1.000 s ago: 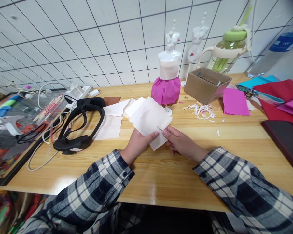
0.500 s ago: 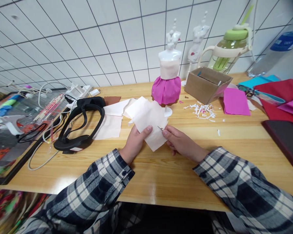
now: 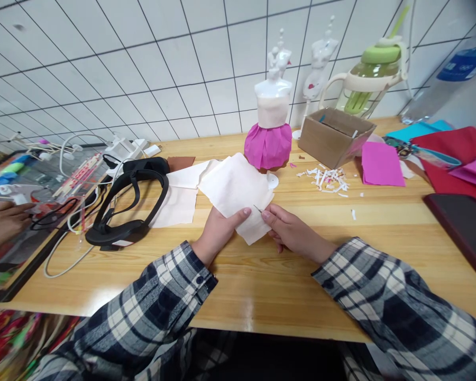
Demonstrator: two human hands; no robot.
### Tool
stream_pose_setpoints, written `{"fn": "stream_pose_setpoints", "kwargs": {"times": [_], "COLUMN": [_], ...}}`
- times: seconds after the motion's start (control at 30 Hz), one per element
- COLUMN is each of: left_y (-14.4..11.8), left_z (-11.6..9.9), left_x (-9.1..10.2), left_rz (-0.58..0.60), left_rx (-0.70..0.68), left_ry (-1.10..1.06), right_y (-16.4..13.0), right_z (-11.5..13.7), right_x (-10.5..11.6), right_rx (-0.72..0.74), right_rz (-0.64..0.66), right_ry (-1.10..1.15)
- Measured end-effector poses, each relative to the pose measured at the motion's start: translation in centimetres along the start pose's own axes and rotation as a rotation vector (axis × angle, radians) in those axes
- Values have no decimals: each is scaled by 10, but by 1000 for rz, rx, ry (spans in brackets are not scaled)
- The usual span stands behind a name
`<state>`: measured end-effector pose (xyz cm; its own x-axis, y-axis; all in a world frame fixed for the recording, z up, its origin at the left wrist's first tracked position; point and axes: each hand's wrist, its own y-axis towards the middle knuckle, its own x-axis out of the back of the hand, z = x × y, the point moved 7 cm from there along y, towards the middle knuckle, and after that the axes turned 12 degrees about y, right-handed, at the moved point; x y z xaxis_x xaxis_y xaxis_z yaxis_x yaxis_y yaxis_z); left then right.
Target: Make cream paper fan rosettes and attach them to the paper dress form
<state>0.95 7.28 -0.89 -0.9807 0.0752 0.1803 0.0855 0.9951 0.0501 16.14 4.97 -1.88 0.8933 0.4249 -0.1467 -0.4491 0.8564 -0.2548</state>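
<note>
My left hand (image 3: pixel 218 230) grips a piece of off-white cloth (image 3: pixel 234 185), its thumb pressed on top and its fingers hidden beneath. Between the thumb and finger of my right hand (image 3: pixel 287 227) is a thin needle (image 3: pixel 257 208), its tip lying over the cloth. That hand also touches the cloth's right edge. Just behind, a small white dress form (image 3: pixel 273 91) wears an off-white band and a gathered pink skirt (image 3: pixel 267 145). A white round disc (image 3: pixel 273 181) lies beside the cloth.
A black headset strap (image 3: pixel 158 203) and cables lie left, near another person's hand (image 3: pixel 6 227). To the right are paper scraps (image 3: pixel 327 180), a cardboard box (image 3: pixel 335 137), pink cloth (image 3: pixel 381 164) and a phone (image 3: pixel 460 227). A green-lidded bottle (image 3: pixel 371 76) stands behind.
The cloth's upper part has spread out to the left. More of the needle shows over it. Another person's hand has come in at the far left. My hands have barely moved.
</note>
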Motion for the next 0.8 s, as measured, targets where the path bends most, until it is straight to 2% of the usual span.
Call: {"fn": "stream_pose_setpoints", "kwargs": {"times": [0.53, 0.8], "left_y": [-2, -2], "left_z": [2, -1], "left_x": [-3, -2], "left_rz": [10, -12], "left_rx": [3, 1], "left_ry": [3, 21], "right_y": [1, 3], "right_z": [-2, -4], "right_x": [-2, 0], "right_rx": [7, 24], "right_rz": [27, -10], "right_ry": [26, 34]}}
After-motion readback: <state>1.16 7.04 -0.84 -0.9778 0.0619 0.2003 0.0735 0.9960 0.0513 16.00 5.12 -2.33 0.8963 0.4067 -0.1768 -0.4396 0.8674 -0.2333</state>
